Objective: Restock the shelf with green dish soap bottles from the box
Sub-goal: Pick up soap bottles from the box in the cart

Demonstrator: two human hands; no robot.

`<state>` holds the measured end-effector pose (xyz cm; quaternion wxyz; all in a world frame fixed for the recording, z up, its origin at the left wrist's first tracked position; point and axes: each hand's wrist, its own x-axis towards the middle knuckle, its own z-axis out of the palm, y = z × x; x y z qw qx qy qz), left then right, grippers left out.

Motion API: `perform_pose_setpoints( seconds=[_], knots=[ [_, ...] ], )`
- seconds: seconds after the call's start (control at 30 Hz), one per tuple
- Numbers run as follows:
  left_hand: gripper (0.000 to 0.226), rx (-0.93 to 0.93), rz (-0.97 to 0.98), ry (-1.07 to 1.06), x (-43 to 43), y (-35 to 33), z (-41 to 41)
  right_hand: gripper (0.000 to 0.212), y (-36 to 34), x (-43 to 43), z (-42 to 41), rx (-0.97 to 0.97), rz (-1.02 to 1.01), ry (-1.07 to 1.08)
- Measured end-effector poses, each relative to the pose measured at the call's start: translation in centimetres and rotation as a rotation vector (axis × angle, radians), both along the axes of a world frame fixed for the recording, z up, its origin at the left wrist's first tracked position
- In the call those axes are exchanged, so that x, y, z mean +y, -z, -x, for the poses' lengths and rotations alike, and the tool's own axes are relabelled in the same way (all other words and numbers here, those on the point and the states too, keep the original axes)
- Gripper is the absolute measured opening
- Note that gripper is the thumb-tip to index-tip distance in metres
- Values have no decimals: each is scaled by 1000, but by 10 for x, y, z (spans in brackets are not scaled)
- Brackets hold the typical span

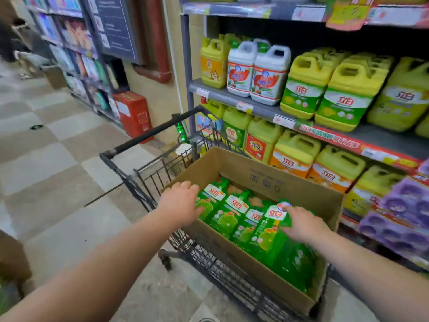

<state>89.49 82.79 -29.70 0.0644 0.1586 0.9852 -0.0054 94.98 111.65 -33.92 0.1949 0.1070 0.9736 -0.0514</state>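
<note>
**A:** Where's the soap?

**B:** Beside the shelf (262, 110), in the cart (148, 135): the box (255, 173) holds the bottles (227, 219), lying in a row.

**A:** Hands?

**B:** The left hand (180, 203) lies loosely spread on the bottle at the box's left corner, gripping nothing. The right hand (304, 225) lies on a mid-row bottle. I can't tell if it's pinching.

**A:** Close round the necks. Lift straight up, clear of the rim.
</note>
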Motion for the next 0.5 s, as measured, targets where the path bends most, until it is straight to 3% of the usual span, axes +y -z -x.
perform_pose_setpoints(
  seconds=[0.27,0.5],
  knots=[
    [59,-169,-17,268,39,39,45,70,25,-2,-37,-141,70,286],
    [63,-259,39,431,80,69,70,66,40,6,-3,-130,146,417]
  ],
)
